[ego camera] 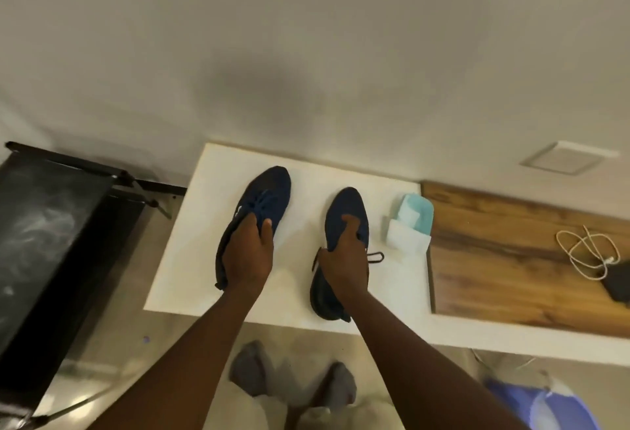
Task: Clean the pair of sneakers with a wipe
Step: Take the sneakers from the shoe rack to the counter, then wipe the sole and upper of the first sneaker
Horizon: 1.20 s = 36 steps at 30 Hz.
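Note:
Two dark blue sneakers are over the white tabletop (191, 242), toes pointing away from me. My left hand (249, 252) grips the left sneaker (266, 194) at its laces and collar. My right hand (344, 259) grips the right sneaker (347, 211) around its opening, and a loose black lace sticks out to the right of it. A pale teal pack of wipes (414, 214) with a white wipe (405, 237) hanging from it lies just right of the right sneaker. Whether the soles touch the table cannot be told.
A wooden surface (511, 259) adjoins the white top on the right, with a coiled white cable (586, 252) and a dark device (617, 284). A black rack (51, 225) stands at the left. My feet in grey socks (289, 378) are below the table edge. A wall rises behind.

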Available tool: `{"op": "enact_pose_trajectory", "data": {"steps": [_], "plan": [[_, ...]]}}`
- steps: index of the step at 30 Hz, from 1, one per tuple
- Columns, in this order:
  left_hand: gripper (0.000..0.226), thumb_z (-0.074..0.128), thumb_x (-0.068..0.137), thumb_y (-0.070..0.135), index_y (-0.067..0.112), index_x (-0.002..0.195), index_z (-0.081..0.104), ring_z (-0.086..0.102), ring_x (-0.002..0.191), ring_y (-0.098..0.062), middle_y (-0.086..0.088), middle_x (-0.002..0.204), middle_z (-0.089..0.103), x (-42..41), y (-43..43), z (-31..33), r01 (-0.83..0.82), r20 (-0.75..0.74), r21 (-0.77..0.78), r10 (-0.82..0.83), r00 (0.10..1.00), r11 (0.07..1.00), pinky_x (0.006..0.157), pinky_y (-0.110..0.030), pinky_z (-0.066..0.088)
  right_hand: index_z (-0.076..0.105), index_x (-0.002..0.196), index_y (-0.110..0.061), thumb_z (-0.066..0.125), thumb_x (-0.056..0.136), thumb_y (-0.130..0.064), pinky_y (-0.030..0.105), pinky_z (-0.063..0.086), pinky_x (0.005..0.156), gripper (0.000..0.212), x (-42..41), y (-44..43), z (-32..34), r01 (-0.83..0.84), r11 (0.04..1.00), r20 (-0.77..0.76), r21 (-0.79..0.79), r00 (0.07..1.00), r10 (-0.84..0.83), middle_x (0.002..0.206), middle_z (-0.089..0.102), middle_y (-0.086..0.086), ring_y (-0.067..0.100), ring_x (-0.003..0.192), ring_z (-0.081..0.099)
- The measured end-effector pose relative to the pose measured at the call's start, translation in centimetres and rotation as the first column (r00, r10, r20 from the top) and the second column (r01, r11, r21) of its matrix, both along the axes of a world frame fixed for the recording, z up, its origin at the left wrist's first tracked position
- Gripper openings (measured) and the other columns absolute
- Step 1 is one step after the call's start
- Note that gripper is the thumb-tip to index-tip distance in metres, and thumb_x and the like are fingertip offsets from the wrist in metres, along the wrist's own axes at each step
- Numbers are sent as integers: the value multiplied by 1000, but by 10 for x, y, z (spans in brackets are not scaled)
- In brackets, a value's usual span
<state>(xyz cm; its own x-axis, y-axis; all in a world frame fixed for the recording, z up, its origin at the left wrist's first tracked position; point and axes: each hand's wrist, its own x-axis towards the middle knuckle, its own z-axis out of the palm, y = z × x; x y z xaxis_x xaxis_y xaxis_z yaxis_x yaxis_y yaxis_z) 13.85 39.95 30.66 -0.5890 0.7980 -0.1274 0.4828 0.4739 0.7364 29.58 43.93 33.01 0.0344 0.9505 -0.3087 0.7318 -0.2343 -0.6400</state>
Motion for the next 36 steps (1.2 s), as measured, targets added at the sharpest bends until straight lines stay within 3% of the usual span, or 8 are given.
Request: {"op": "enact_pose_trajectory", "data": {"steps": [3, 6, 11, 14, 21, 27, 32, 36], "plan": [[29, 52, 108, 28, 3, 94, 61, 65, 82, -31, -15, 91, 69, 7, 11, -1, 47, 134, 36, -51, 990, 998, 70, -31, 43, 25, 140, -21, 73, 82, -16, 24, 44, 46, 76, -4, 6, -11, -67, 995, 40, 74, 997, 64, 65, 57, -1, 11, 54, 58], [42, 55, 106, 24, 13, 67, 44, 48, 56, -12, -3, 63, 52, 4, -2, -5, 86, 163, 101, -102, 981, 991, 52, -15, 33, 24, 139, -17, 77, 78, -21, 22, 36, 44, 80, -2, -6, -30, -137, 980, 71, 143, 989, 128, 61, 58, 0, 11, 52, 57], [45, 55, 101, 30, 15, 63, 36, 41, 55, -18, 0, 58, 42, -7, -37, 12, 180, 60, 156, -191, 980, 971, 57, -33, 31, 38, 128, -15, 75, 79, -44, 31, 45, 68, 68, 20, -47, -21, -192, 947, 161, 258, 975, 154, 93, 60, -1, 16, 79, 55], [31, 56, 98, 33, 13, 75, 57, 58, 76, -27, -6, 76, 63, -2, -71, 51, 217, 43, 191, -230, 972, 957, 73, -36, 49, 43, 128, -17, 69, 81, -49, 34, 49, 81, 63, 34, -81, -2, -184, 935, 208, 302, 970, 124, 119, 58, 3, 20, 99, 57], [26, 59, 99, 28, 6, 101, 72, 61, 95, -20, -4, 104, 71, 27, -127, 135, 337, -9, 177, -341, 940, 925, 88, -29, 48, 39, 141, -17, 64, 86, -29, 30, 46, 91, 61, 53, -135, 73, -229, 903, 171, 365, 969, 177, 145, 40, 6, 25, 121, 52], [20, 64, 98, 28, 11, 89, 68, 63, 87, -23, -7, 92, 67, 74, -137, 155, 355, 171, 202, -389, 905, 913, 94, -45, 56, 53, 129, -16, 61, 89, -25, 26, 46, 84, 42, 91, -142, 100, -113, 877, 6, 466, 992, 124, 127, 61, 3, 18, 104, 61], [31, 65, 98, 25, -2, 111, 70, 67, 95, -30, -20, 106, 71, 115, -114, 114, 278, 447, 76, -282, 849, 958, 96, -46, 56, 62, 112, -16, 63, 90, -29, 22, 39, 75, 25, 124, -127, 76, -5, 876, -68, 483, 997, 44, 105, 62, -8, 12, 88, 61], [37, 71, 97, 24, -3, 122, 64, 63, 92, -23, -9, 93, 65, 134, -82, 84, 80, 776, 14, -61, 627, 997, 93, -37, 54, 67, 105, -17, 63, 88, -23, 22, 43, 76, 18, 153, -90, 40, 243, 883, -233, 403, 960, -158, 98, 66, -7, 11, 89, 61]]}}
